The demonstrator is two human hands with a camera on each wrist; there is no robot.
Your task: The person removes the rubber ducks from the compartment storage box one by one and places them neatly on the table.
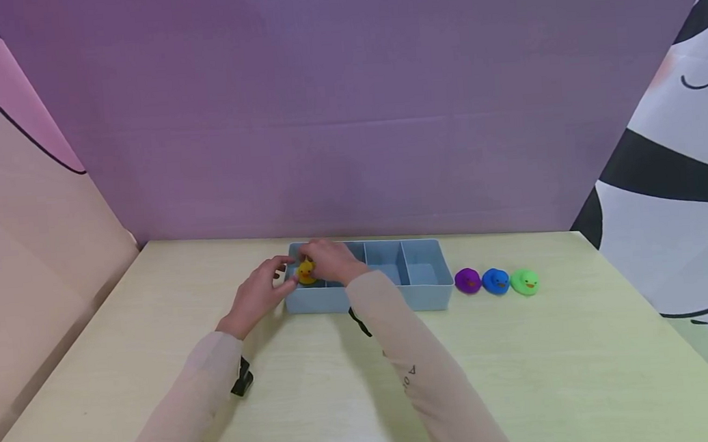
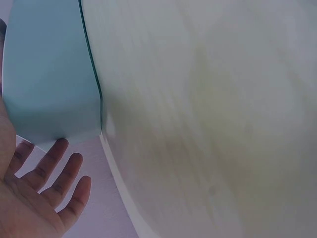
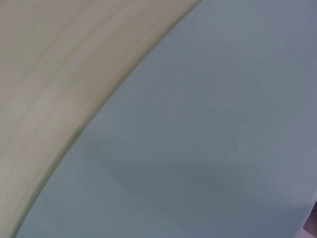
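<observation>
A blue-grey tray (image 1: 421, 296) with several compartments stands on the pale yellow table (image 1: 525, 373). My right hand (image 1: 330, 260) reaches over its left end, and its curled fingers hold a yellow duck (image 1: 305, 271) at the leftmost compartment. Beside the tray's left end is my left hand (image 1: 265, 287), fingers loosely spread and holding nothing. In the left wrist view that hand (image 2: 44, 196) shows straight fingers just below the tray's outer wall (image 2: 49, 74). The right wrist view shows only the tray wall (image 3: 208, 139) and the table (image 3: 59, 59).
Three ducks sit in a row to the right of the tray: purple (image 1: 468, 281), blue (image 1: 496, 280), green (image 1: 525, 281). A purple backdrop (image 1: 346, 112) closes the table's far edge, with cloth panels at both sides.
</observation>
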